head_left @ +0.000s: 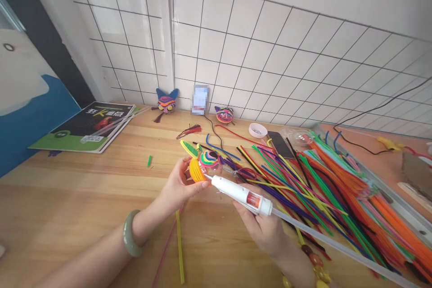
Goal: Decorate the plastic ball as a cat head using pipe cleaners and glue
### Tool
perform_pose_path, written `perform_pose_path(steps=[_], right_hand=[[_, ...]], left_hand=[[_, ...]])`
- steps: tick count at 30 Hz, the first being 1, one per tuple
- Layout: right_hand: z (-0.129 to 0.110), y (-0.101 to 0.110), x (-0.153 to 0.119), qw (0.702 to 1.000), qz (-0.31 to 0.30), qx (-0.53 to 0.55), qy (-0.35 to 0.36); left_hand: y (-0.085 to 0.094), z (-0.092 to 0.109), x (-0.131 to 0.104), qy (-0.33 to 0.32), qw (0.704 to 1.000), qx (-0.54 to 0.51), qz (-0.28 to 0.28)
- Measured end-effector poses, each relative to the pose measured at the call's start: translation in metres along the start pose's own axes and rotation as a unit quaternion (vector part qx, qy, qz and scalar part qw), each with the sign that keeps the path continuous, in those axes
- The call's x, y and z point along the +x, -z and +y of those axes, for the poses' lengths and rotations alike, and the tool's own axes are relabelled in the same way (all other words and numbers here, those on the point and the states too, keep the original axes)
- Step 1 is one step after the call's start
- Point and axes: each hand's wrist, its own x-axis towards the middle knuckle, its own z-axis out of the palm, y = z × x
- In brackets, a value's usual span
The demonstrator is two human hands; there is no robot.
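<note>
My left hand [184, 182] is closed around a small pipe-cleaner animal head [197, 170], with an orange coiled side, a striped coil of several colours and a yellow-green ear sticking up. A white hot glue gun [232, 191] is gripped in my right hand [263, 227], its metal tip pointing left at the orange coils; whether it touches them I cannot tell. From the gun's back end a long clear glue stick [324, 236] runs to the lower right. The palm side of my right hand is hidden behind the gun.
Many loose pipe cleaners [351, 189] spread over the right side. Two finished animal heads, one blue-eared [166, 102] and one purple-eared [225, 115], stand by the wall near a lit phone [200, 100]. A pink bowl [258, 130], dark phone [281, 145] and book [91, 126] lie around.
</note>
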Motion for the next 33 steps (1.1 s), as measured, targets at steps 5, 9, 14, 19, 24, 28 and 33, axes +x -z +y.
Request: perform_pose_path(steps=[5,9,14,19,24,28,33], right_hand=[[-0.0002,-0.0004,-0.0016,1.000,0.005,-0.009,0.004],[-0.0002,-0.0015,-0.0018,1.000,-0.006,0.007,0.001],[0.0023,-0.0022,-0.0050,1.000,0.010,-0.013,-0.003],[0.0019,-0.0033,-0.0058,1.000,0.015,-0.019,-0.002],[0.0012,-0.0024,-0.0034,1.000,0.009,-0.018,0.008],[0.0025,-0.0014,-0.0034,1.000,0.017,-0.022,0.010],[0.0021,-0.0030,-0.0045,1.000,0.008,-0.012,0.001]], left_hand=[[-0.0003,-0.0007,-0.0001,-0.008,1.000,-0.008,0.013],[0.0003,-0.0008,-0.0004,-0.004,1.000,-0.004,0.000],[0.0005,-0.0008,-0.0005,-0.009,1.000,-0.004,0.002],[0.0000,0.0004,-0.0002,-0.007,1.000,0.001,0.001],[0.0010,-0.0005,0.0000,-0.008,1.000,0.005,-0.006],[0.0013,-0.0016,0.0003,-0.014,1.000,0.004,-0.004],[0.0001,0.0003,-0.0004,-0.007,1.000,-0.001,0.001]])
